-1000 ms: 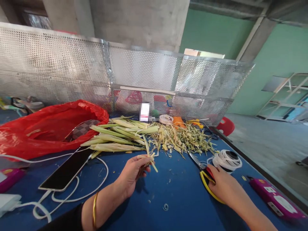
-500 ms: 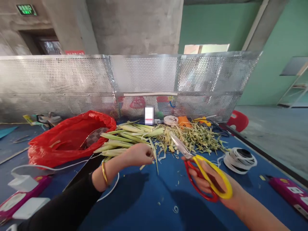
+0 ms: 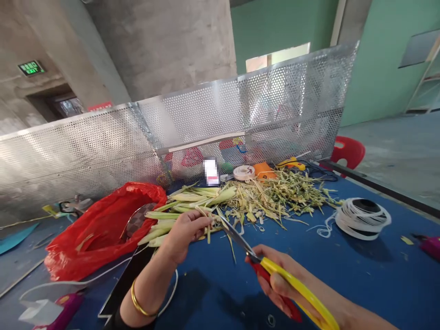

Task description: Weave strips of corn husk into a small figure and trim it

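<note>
My left hand (image 3: 184,231) is closed in a pinch, with a thin pale strip of plant leaf (image 3: 202,211) at its fingertips. Yellow-and-red scissors (image 3: 292,277) are gripped in my right hand (image 3: 275,261). Their blades point up and left and end close beside the left fingertips. Whether they touch the strip I cannot tell. Pale green leaf bundles, like corn husks (image 3: 160,229), lie behind and left of my left hand. A heap of dry cut trimmings (image 3: 292,192) spreads behind the scissors.
A red plastic bag (image 3: 72,256) stands open at left. To the right sits a spool of white cord (image 3: 364,222). A tape roll (image 3: 244,173), an orange packet (image 3: 265,171) and a yellow tool (image 3: 292,163) lie before the perforated metal screen (image 3: 199,114). A white cable (image 3: 82,277) crosses the left side.
The scissors have moved left, their blades closer together and beside my left fingertips. My left hand has turned, its thumb now showing. The whole view has tilted.
</note>
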The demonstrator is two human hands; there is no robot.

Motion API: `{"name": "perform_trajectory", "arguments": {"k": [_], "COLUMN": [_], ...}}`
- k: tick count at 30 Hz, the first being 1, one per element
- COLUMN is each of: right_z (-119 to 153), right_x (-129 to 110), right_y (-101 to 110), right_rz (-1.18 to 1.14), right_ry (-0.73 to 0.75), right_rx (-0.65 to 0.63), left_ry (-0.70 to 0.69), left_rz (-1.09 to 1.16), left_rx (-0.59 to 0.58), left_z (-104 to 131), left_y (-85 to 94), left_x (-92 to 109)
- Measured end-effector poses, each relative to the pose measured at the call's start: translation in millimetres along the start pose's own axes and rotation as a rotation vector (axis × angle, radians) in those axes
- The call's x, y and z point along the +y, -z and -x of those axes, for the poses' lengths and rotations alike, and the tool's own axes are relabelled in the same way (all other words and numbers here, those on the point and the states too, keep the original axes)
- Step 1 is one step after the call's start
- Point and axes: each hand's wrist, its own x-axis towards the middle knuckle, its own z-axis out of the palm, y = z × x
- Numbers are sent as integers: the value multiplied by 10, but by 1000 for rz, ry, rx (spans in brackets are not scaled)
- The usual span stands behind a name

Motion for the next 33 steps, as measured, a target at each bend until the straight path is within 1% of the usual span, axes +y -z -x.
{"name": "perform_trajectory", "arguments": {"k": [4,8,13,16,18,25,33], "right_z": [-24,14,48,43,40,30,-15], "right_x": [29,-2,-45,-37,-25,-29,-51], "right_y": [-46,-75,-94,-93,-90,-85,-81], "right_rz": [-71,-82,-76,-82,-71,-44,-43], "right_ry": [-15,-15,-35,-26,-28,-68,-4], "right_rx": [-14,17,84,35,31,78,88], "left_ry": [8,37,39,46,54,72,92], "left_rz": [63,93,139,140,146,128,143], "left_rx": [27,44,71,99,94,39,34], "left_z": [-7,-17,-16,-18,-22,-15,4], "left_y": [-60,-97,-114,-117,-122,-179,-260], "left_x": [-63,-121,-99,-84,-94,-158,-160]}}
